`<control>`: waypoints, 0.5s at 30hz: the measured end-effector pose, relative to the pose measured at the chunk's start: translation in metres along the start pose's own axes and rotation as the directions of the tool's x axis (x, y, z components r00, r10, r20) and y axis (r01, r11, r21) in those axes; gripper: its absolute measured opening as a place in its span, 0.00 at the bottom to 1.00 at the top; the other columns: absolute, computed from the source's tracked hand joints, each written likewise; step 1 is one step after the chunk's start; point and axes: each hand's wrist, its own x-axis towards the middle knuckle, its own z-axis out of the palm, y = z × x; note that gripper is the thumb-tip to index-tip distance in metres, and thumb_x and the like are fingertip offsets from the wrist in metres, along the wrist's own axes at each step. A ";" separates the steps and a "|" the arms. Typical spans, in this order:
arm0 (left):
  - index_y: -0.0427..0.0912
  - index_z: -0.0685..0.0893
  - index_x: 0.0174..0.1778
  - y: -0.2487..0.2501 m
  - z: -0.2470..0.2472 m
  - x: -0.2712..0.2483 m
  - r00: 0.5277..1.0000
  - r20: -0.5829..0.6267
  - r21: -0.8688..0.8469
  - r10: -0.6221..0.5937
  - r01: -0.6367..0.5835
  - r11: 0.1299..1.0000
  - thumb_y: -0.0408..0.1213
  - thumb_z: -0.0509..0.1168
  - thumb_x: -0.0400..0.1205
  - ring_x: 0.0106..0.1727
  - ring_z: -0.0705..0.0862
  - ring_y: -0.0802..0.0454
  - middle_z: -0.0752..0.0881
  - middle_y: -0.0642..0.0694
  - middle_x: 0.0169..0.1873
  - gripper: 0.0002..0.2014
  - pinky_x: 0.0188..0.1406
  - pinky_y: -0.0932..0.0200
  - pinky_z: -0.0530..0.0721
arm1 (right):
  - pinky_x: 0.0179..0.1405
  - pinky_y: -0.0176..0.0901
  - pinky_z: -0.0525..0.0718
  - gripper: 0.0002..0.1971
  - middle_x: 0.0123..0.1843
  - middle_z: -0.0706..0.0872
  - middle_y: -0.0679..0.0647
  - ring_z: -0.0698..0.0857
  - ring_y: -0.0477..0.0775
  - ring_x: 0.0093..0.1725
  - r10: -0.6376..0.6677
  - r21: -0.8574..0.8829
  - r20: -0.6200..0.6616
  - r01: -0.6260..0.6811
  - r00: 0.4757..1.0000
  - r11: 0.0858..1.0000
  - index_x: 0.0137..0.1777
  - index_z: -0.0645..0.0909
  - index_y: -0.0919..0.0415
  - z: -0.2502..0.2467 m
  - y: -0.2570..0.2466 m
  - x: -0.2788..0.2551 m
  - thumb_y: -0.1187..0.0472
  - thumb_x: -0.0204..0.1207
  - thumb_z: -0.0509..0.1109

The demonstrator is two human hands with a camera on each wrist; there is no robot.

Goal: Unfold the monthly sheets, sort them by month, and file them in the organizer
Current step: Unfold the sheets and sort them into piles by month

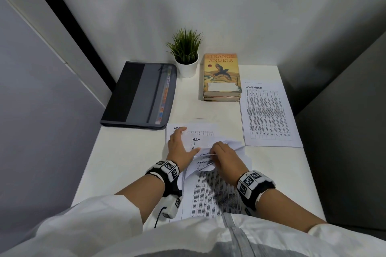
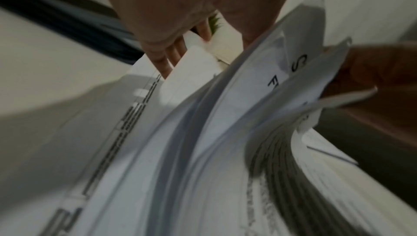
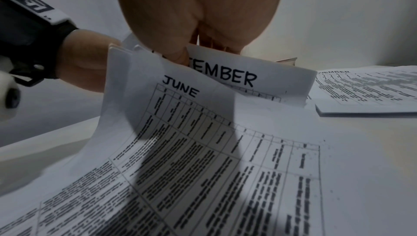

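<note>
A loose pile of printed monthly sheets (image 1: 208,194) lies at the desk's near middle, with APRIL (image 1: 198,128), MAY, JANUARY and FEBRUARY headings showing. My left hand (image 1: 183,144) rests flat on the pile's left part, fingers straight and thumb spread; the left wrist view shows its fingers (image 2: 167,61) lying on paper. My right hand (image 1: 216,152) pinches the lifted top edges of folded sheets. In the right wrist view a sheet ending in "EMBER" (image 3: 237,77) sits in its fingers, above a curled JUNE sheet (image 3: 203,150). A grey zip organizer (image 1: 140,96) lies shut at the back left.
A flat NOVEMBER sheet (image 1: 269,115) lies alone at the right of the desk. A potted plant (image 1: 186,54) and a stack of books (image 1: 221,77) stand at the back. Walls close in on three sides; the white desk (image 1: 125,152) shows bare at the near left.
</note>
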 end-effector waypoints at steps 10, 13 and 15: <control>0.42 0.80 0.41 0.008 -0.005 0.003 0.996 0.092 -0.109 -0.022 0.032 0.993 0.29 0.68 0.80 0.39 0.78 0.52 0.81 0.48 0.35 0.05 0.43 0.66 0.78 | 0.50 0.50 0.81 0.05 0.60 0.75 0.58 0.75 0.58 0.55 -0.020 -0.120 -0.034 0.016 0.999 0.993 0.53 0.79 0.63 -0.008 0.000 0.007 0.64 0.79 0.65; 0.43 0.79 0.41 0.015 -0.011 0.000 0.999 0.051 -0.169 0.013 -0.004 0.986 0.31 0.68 0.81 0.36 0.75 0.52 0.78 0.50 0.33 0.06 0.39 0.68 0.76 | 0.46 0.51 0.80 0.04 0.54 0.76 0.56 0.74 0.58 0.51 -0.026 -0.151 -0.015 0.023 1.000 0.988 0.49 0.80 0.61 -0.010 -0.001 0.005 0.66 0.75 0.69; 0.47 0.78 0.38 0.023 -0.016 -0.003 0.998 -0.004 -0.218 0.061 -0.060 0.974 0.34 0.68 0.81 0.35 0.74 0.54 0.77 0.53 0.32 0.08 0.41 0.64 0.76 | 0.46 0.51 0.80 0.04 0.52 0.78 0.56 0.76 0.58 0.51 -0.029 -0.150 0.005 0.030 1.000 0.988 0.48 0.81 0.61 -0.011 0.000 0.004 0.67 0.74 0.70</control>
